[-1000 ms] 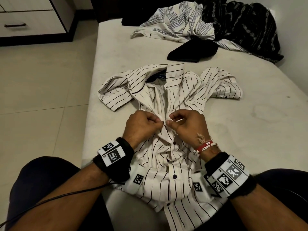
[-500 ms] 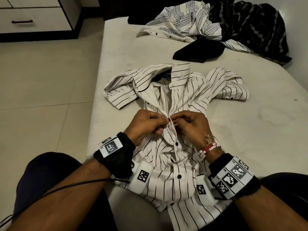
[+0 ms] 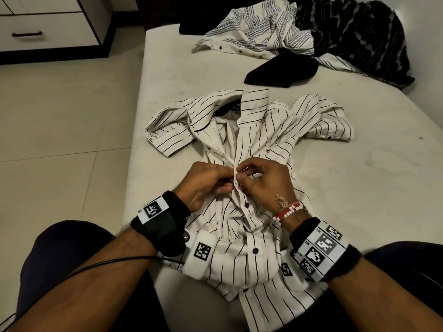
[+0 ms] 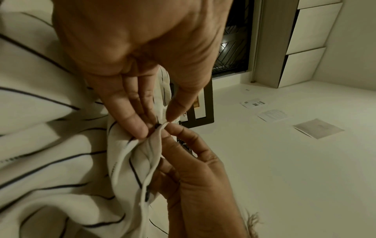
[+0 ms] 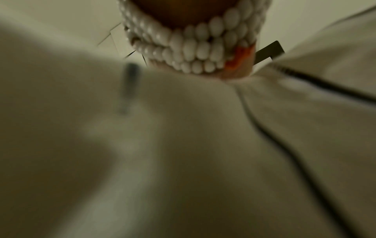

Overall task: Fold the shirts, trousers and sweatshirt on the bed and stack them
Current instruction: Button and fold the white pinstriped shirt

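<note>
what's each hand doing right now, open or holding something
Left hand: closed, pinching the placket edge of the striped shirt.
Right hand: closed, pinching the same shirt's opposite front edge at a button.

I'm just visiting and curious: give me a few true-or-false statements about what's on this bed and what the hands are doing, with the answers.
1. Both hands pinch the striped shirt at its front edge. True: the left hand and right hand meet there.
2. The striped shirt is neatly folded. False: it lies spread and rumpled.
3. A black garment lies beyond the striped shirt. True.
4. The patterned shirt is stacked on the striped one. False: it lies apart, at the far end of the bed.
5. The right wrist is bare. False: it wears a bead bracelet.
</note>
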